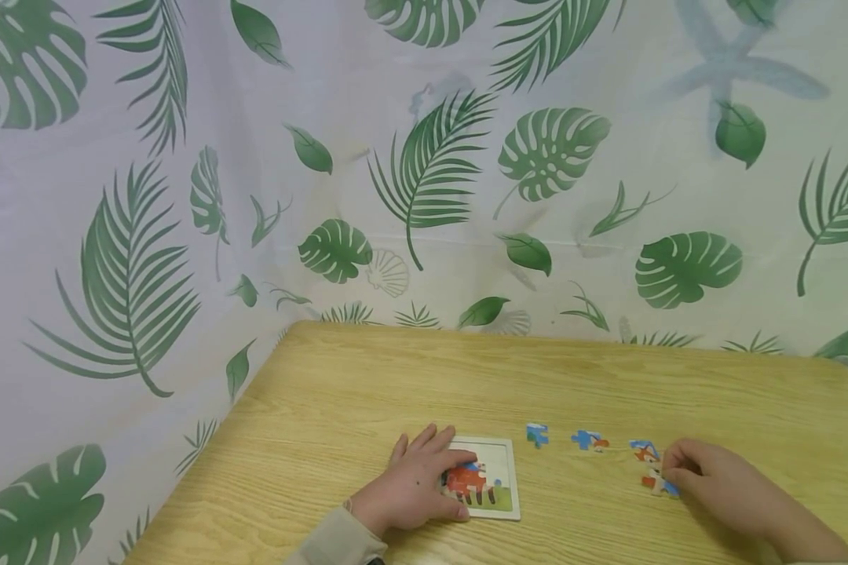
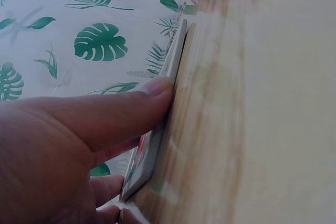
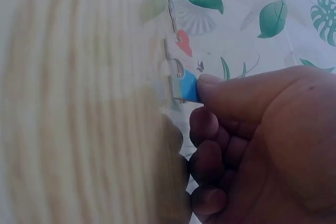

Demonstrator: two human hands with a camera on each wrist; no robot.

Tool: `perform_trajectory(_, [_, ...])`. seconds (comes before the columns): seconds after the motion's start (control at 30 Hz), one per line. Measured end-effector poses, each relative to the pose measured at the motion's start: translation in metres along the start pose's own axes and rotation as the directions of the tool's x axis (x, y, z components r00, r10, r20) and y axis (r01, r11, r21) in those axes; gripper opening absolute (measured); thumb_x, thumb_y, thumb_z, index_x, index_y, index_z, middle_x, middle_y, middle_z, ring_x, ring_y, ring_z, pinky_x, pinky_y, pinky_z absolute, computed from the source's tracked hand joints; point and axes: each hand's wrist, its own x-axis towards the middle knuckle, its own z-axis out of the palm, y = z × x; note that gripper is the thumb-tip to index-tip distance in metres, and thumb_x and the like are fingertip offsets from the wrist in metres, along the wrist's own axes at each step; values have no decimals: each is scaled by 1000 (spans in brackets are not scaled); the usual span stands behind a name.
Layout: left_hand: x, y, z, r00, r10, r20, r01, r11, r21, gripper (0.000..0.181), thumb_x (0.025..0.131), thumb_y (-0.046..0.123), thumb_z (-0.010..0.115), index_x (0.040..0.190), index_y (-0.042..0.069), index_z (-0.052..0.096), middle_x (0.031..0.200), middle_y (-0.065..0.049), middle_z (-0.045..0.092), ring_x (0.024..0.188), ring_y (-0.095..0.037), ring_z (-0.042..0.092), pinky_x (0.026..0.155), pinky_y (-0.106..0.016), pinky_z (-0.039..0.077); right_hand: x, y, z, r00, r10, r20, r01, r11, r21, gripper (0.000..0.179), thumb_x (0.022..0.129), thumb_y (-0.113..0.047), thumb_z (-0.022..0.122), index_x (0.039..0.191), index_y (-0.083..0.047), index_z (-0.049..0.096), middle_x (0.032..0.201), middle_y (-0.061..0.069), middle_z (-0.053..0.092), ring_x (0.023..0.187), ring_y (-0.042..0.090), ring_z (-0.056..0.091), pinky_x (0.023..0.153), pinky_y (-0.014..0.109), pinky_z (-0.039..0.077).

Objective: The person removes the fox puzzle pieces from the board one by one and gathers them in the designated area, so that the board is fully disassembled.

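Note:
A square puzzle board [image 1: 505, 471] with a pale rim lies on the table, showing a red animal with dark legs on green. My left hand [image 1: 417, 482] rests across its left side, fingers spread straight; in the left wrist view the thumb [image 2: 152, 95] presses its near rim. My right hand [image 1: 714, 479] pinches a jigsaw piece [image 3: 188, 86] with a blue corner at the right, thumb on top and other fingers curled. Just beyond it lies another piece [image 1: 643, 449], orange, white and blue, close against the held one. My hand hides part of the board's picture.
Two loose jigsaw pieces lie between the board and my right hand: a blue and green one [image 1: 537, 434] and a blue one with red-orange [image 1: 589, 440]. The wooden table [image 1: 396, 369] ends at a leaf-patterned curtain [image 1: 431, 298] behind and to the left.

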Motion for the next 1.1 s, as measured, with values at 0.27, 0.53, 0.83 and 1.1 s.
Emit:
perform_trajectory(0.27, [0,0,0,1000,5,2,-5,1000,9,70,83,49,80,146,33,55,166,-7,25,154,-31,11,115,-68,4,0,4,2,999,-51,13,52,997,-56,13,105,-19,56,97,-9,58,83,1,54,73,9,46,63,29,39])
perform_trajectory(0.53, [0,2,-1,1000,2,3,-2,1000,14,70,83,48,80,147,31,55,166,-8,25,154,-32,11,115,-68,4,2,5,4,998,-58,9,59,993,-102,12,105,-20,56,97,-11,58,81,-1,53,72,8,46,63,29,39])
perform_trajectory(0.83, [-1,0,-1,1000,12,3,-12,1000,13,71,84,48,80,147,31,54,166,-9,24,153,-33,11,115,-69,4,5,2,7,999,-42,-24,38,987,-153,9,103,-16,57,96,-14,61,84,-4,56,75,9,47,66,29,42])
perform_trajectory(1.1, [0,0,-1,1000,10,6,-10,1000,6,70,84,48,80,147,32,54,166,-9,25,153,-33,11,115,-69,4,3,1,9,997,-61,-49,52,982,-182,8,102,-21,62,97,-15,62,76,-5,52,69,7,45,64,29,39])
